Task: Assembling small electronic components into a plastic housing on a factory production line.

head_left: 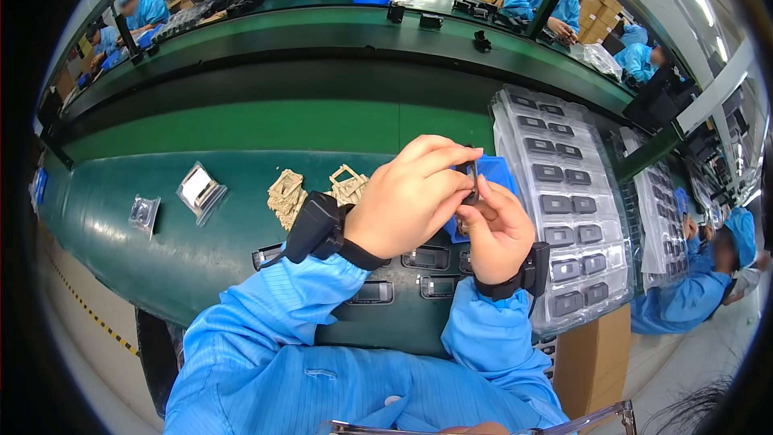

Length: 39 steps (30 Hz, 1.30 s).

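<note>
My left hand [411, 193] and my right hand [501, 234] meet over the bench, both closed on one small black plastic housing [469, 181]. It stands nearly edge-on between my fingertips, so its face is mostly hidden. Right behind my hands sits a blue bin [498, 171], largely covered by them. Below my wrists, several black rectangular housings with window openings [427, 258] lie on the green bench mat [201, 274]. To the left of my left hand are two heaps of beige rectangular frames [287, 198], the right heap partly behind the hand.
Clear plastic trays [555, 201] of black housings lie along the right side, above a cardboard box [596, 358]. Two small plastic bags with parts [201, 191] rest at the left. A raised shelf [322, 32] crosses the back, with co-workers in blue beyond.
</note>
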Each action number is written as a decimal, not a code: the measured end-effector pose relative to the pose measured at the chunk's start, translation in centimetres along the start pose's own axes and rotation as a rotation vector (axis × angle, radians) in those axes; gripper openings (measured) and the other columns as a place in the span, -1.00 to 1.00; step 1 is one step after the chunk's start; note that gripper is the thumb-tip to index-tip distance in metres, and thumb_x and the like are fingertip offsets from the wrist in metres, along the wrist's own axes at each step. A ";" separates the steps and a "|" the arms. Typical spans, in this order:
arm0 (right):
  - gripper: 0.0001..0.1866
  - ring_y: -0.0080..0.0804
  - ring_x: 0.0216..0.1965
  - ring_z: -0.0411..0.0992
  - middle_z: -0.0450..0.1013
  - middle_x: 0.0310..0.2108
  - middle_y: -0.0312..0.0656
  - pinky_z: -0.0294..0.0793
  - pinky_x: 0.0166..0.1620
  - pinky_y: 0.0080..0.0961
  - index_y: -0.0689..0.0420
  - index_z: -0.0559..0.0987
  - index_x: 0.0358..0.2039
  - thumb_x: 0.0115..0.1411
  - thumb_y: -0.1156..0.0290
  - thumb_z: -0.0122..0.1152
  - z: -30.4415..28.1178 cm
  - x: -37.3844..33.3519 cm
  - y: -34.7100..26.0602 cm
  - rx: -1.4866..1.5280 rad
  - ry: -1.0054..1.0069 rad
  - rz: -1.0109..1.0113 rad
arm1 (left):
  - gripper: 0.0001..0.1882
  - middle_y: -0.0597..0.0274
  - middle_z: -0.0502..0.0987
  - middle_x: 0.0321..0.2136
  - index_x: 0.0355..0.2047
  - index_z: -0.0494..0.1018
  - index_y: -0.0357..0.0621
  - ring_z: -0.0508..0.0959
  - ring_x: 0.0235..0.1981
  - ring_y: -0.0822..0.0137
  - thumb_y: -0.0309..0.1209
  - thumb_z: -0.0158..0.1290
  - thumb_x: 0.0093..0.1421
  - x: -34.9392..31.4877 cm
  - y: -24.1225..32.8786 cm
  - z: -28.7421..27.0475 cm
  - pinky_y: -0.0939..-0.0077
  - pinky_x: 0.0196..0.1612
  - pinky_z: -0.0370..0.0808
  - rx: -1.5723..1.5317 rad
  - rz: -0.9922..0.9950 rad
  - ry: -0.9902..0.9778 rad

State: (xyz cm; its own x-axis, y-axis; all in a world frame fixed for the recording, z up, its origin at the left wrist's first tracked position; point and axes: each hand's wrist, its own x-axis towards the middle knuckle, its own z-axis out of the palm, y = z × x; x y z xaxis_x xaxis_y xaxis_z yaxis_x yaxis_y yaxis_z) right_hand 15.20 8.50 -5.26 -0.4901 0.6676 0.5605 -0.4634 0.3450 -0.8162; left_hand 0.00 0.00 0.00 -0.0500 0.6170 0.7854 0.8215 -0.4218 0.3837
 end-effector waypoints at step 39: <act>-0.68 -0.56 -0.48 0.39 0.40 -0.26 -0.21 0.43 -0.40 -0.65 0.29 0.38 0.09 0.42 0.41 -0.12 -0.8 1.0 -2.1 0.339 0.211 0.288 | -0.75 -0.02 0.52 0.07 -0.13 0.59 -0.21 0.46 0.12 -0.04 -0.47 0.19 0.16 -1.3 -1.5 3.0 0.23 0.17 0.41 -0.043 -0.365 0.052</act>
State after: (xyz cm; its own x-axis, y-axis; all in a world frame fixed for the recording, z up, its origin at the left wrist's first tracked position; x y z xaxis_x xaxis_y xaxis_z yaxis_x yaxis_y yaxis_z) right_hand 16.30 8.97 -3.06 -0.4898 0.8352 0.2500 -0.5628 -0.0839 -0.8223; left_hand 0.53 1.79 -3.05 -0.3652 0.6975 0.6165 0.7200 -0.2083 0.6620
